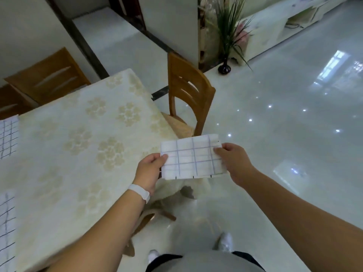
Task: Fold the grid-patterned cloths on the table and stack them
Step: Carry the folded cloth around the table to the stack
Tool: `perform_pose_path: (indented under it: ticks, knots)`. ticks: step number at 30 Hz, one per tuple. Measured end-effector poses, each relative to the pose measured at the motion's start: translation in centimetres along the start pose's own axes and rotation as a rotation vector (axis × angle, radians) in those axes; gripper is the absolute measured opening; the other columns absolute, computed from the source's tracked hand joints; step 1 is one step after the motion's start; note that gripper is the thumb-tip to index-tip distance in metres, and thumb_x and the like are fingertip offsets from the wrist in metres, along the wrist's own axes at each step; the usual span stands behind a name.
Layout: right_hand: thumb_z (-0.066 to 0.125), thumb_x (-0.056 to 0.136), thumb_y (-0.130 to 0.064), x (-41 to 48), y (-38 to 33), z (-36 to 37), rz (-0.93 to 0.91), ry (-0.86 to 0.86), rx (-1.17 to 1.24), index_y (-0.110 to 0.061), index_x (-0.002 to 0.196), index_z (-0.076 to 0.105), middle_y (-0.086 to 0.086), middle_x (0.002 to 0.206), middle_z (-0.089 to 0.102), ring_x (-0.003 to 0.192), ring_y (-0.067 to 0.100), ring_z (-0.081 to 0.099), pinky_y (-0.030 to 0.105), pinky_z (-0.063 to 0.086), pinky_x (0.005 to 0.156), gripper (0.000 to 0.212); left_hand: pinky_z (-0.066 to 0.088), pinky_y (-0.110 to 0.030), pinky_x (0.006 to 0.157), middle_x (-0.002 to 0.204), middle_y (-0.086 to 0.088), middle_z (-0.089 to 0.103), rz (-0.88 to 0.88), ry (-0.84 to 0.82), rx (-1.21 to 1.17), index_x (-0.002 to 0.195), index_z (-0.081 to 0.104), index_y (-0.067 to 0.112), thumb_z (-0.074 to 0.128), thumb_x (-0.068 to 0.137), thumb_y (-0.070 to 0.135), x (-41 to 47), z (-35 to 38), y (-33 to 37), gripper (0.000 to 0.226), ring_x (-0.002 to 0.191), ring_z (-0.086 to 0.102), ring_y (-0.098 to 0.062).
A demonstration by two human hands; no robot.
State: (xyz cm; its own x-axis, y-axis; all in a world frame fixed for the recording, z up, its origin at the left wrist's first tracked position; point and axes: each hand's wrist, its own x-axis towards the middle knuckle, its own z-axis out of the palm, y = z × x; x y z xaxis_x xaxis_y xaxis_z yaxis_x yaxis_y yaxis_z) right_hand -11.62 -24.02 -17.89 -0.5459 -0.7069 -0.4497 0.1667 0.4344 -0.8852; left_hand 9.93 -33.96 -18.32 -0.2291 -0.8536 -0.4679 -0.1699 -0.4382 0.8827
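The worktop (78, 154), under a pale flowered cover, fills the left of the view, with a wooden chair (186, 89) at its far right corner. Two unfolded grid cloths lie at its left edge, one farther off (7, 136) and one nearer (6, 228), both cut off by the frame.

The folded cloth (192, 157) is in the air just off the worktop's right edge, above the floor, held between the two hands. It is a flat rectangle, face turned up toward the camera. Its long axis runs side to side from hand to hand, the right end a little higher and farther away.

The left hand (149, 169) pinches the left short edge and the right hand (233, 161) the right short edge. The fingers (163, 157) are clamped on the fabric, thumbs on top.

The step looks like one more fold or the set-down. To do it well, keep the cloth taut so the layers do not slip, line up the corners by the grid lines, then lay it flat on a bare part of the worktop to start the stack
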Motion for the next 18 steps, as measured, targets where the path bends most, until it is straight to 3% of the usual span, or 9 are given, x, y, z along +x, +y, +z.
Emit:
perform_pose_path:
  ticks: [12,16,18]
  knots:
    - [0.063,0.085,-0.02,5.5,-1.0,-9.4,-0.007,0.122,0.031,-0.015,0.067,0.061,0.0,0.063,0.054,0.062,0.017,0.047,0.031,0.036,0.059,0.018,0.054,-0.036,0.066,0.092,-0.012,0.071,0.009,-0.076,0.065,0.086,0.065,0.01,0.062,0.091,0.019,2.7,11.1,3.2,0.011,0.079,0.066,-0.025]
    - [0.061,0.086,-0.021,8.9,-1.7,-10.4,0.027,0.124,0.006,-0.009,0.076,0.063,0.002,0.067,0.055,0.064,0.018,0.048,0.031,0.039,0.061,0.016,0.051,-0.033,0.062,0.085,-0.008,0.07,-0.021,-0.085,0.063,0.08,0.064,0.014,0.063,0.09,0.018,6.1,13.3,3.7,0.011,0.077,0.064,-0.024]
    - [0.061,0.087,-0.022,11.1,-2.4,-10.8,0.038,0.128,-0.032,-0.006,0.081,0.063,0.004,0.072,0.057,0.067,0.018,0.05,0.032,0.041,0.064,0.017,0.053,-0.037,0.069,0.09,-0.01,0.071,-0.045,-0.084,0.056,0.086,0.066,0.014,0.065,0.089,0.02,8.3,14.5,4.1,0.007,0.081,0.065,-0.027]
